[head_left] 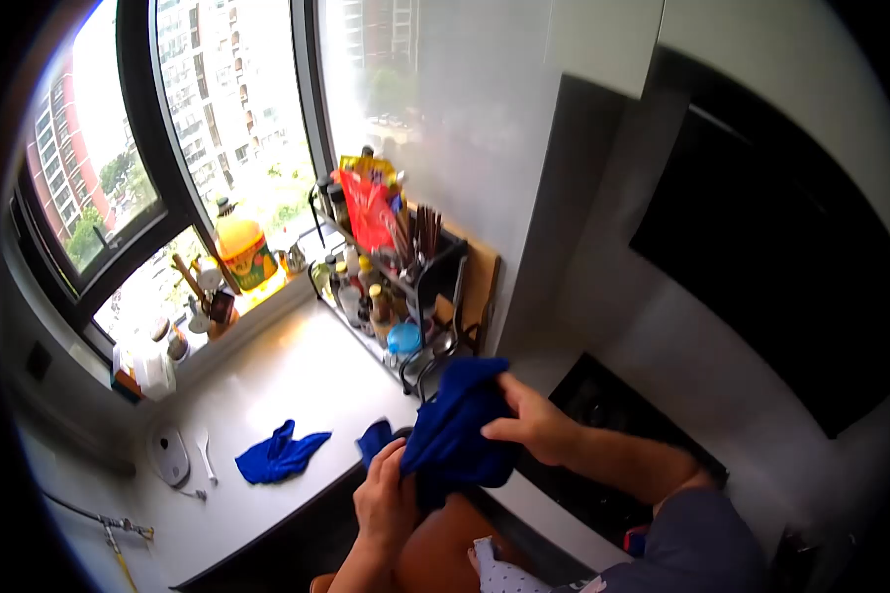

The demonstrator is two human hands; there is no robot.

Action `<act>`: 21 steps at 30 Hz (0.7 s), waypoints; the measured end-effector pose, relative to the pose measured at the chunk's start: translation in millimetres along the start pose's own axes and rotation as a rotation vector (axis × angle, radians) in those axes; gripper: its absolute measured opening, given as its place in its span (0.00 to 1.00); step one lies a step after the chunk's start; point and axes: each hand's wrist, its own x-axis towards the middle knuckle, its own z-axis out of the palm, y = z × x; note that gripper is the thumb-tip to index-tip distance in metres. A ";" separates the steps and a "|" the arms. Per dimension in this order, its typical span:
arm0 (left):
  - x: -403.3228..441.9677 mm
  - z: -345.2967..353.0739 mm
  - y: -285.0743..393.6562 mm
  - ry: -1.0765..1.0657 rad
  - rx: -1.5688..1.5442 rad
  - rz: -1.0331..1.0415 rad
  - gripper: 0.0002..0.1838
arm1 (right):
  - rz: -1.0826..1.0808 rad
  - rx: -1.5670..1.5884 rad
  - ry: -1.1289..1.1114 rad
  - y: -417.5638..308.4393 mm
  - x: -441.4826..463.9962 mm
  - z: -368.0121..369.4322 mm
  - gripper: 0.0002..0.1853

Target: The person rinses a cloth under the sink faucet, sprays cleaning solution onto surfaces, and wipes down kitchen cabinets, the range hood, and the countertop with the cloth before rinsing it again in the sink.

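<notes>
A blue cloth [460,425] is bunched up in front of me, over the front edge of the counter. My left hand [386,499] closes on its lower left side. On the upper right side, my right hand [539,425] grips the cloth between thumb and fingers. A small dark part shows by the cloth's left end, and I cannot make out what it belongs to. Another blue cloth [282,455] lies crumpled on the white counter [297,371]. To its left are a white spoon [206,457] and a round pale lid [170,455].
A black rack [435,272] at the back holds bottles, a red pouch [368,210], chopsticks and a blue-lidded container [403,339]. A large oil bottle [244,247] stands on the windowsill with utensils beside it. A dark cooktop [603,425] is right, below a black hood [771,267].
</notes>
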 end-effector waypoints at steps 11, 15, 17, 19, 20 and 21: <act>61.2 -42.5 66.5 -0.282 -0.987 -0.591 0.15 | 0.500 -0.431 -0.254 -35.9 -88.9 -29.4 0.29; 91.0 -63.1 85.5 -0.403 -1.069 -0.678 0.14 | 0.502 -0.310 -0.301 -95.9 -115.6 6.2 0.22; 105.9 -64.0 83.5 -0.474 -1.068 -0.624 0.13 | 0.414 -0.387 -0.251 -139.6 -127.4 22.0 0.18; 120.3 -67.2 90.3 -0.662 -0.927 -0.517 0.13 | 0.123 -0.206 -0.063 -148.8 -147.7 34.1 0.17; 118.9 -51.6 84.3 -0.683 -0.894 -0.437 0.12 | 0.051 -0.108 0.099 -153.6 -160.8 44.4 0.18; 119.1 -41.3 82.0 -0.695 -0.867 -0.357 0.11 | -0.021 -0.014 0.254 -158.4 -172.0 54.0 0.19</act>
